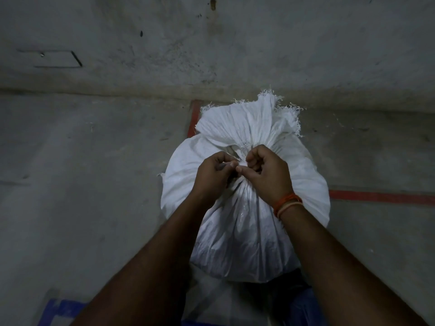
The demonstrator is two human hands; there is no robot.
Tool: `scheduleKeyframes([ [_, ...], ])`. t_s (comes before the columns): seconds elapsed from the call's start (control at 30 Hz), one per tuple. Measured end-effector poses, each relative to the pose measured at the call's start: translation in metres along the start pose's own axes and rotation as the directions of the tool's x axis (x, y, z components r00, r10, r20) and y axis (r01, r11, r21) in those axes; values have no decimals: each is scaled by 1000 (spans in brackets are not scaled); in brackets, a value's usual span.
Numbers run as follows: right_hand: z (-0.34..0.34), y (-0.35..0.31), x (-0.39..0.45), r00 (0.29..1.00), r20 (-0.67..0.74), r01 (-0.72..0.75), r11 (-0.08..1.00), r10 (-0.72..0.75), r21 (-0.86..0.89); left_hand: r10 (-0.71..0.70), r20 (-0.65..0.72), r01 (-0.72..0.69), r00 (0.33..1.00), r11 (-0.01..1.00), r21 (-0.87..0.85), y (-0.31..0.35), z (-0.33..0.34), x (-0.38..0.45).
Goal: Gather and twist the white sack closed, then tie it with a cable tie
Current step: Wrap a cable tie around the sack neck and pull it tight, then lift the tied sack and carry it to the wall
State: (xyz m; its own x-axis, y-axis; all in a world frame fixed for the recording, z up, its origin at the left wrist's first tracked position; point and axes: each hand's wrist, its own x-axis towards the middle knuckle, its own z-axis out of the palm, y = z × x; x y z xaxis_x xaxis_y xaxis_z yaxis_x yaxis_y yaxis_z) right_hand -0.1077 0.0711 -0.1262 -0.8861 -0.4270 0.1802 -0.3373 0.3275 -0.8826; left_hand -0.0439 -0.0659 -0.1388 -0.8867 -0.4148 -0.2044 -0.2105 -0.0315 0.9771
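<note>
sack: white sack (244,220) stands upright on the floor, directly below the camera and between the forearms; bulging, so judged full and heavy enough to stay put while handled.
material: woven, crinkled, frayed along the top edge (270,100); judged soft and pliable but slightly slick, likely to untwist if let go.
neck: already gathered into a tight bunch (242,158); loose mouth fans out beyond it, away from the person.
left hand: left hand (215,171) curled, thumb and fingertips pressed together at the neck, pinching something small and pale; whether fabric or tie, cannot tell.
right hand: right hand (266,170) curled likewise, grip closed on the same spot; orange bands (286,204) on the wrist.
cable tie: not clearly distinguishable against the white cloth.
where to hold: judged best right at the neck, below the fan, keeping the twist tight.
floor: bare grey concrete (94,161), scuffed, red painted lines (381,197).
room: dim; stained grey wall (211,43) just behind the sack.
</note>
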Motion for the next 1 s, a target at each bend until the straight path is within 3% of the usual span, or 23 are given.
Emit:
scheduleKeyframes([
  [0.17, 5, 5, -2, 997, -57, -45, 999, 44, -20, -25, 22, 25, 999, 1000, -2, 1, -1, -1],
  [0.3, 3, 7, 1, 992, -51, -115, 993, 116, 28, -134, 99, 132, 986, 991, 24, 12, -4, -1],
  [0.37, -3, 7, 6, 956, -194, -197, 971, 221, 136, -131, 31, 123, 991, 974, 192, 18, -5, 4],
  [0.43, -13, 7, 14, 880, -325, -293, 935, 346, 201, -3, -59, 26, 998, 919, 393, 20, -10, 15],
  [0.5, -18, 15, 23, 836, -257, -398, 858, 485, 325, 11, -41, 7, 999, 909, 416, 30, -11, 25],
  [0.57, -18, 21, 36, 832, -85, -458, 765, 549, 453, -26, 38, 9, 999, 918, 397, 41, -5, 40],
  [0.67, -17, 16, 59, 880, 72, -439, 745, 470, 501, -118, 90, 96, 989, 971, 220, 67, 10, 62],
  [0.73, -23, -6, 73, 917, 108, -385, 783, 383, 489, -141, 80, 121, 987, 970, 209, 90, 14, 74],
  [0.9, -52, -74, 106, 997, -24, -57, 901, 75, 429, 153, 158, -152, 976, 988, -21, 159, 19, 80],
  [1.0, -69, -112, 105, 995, -77, 78, 964, -60, 254, 298, 67, -299, 952, 954, 3, 194, 26, 61],
])
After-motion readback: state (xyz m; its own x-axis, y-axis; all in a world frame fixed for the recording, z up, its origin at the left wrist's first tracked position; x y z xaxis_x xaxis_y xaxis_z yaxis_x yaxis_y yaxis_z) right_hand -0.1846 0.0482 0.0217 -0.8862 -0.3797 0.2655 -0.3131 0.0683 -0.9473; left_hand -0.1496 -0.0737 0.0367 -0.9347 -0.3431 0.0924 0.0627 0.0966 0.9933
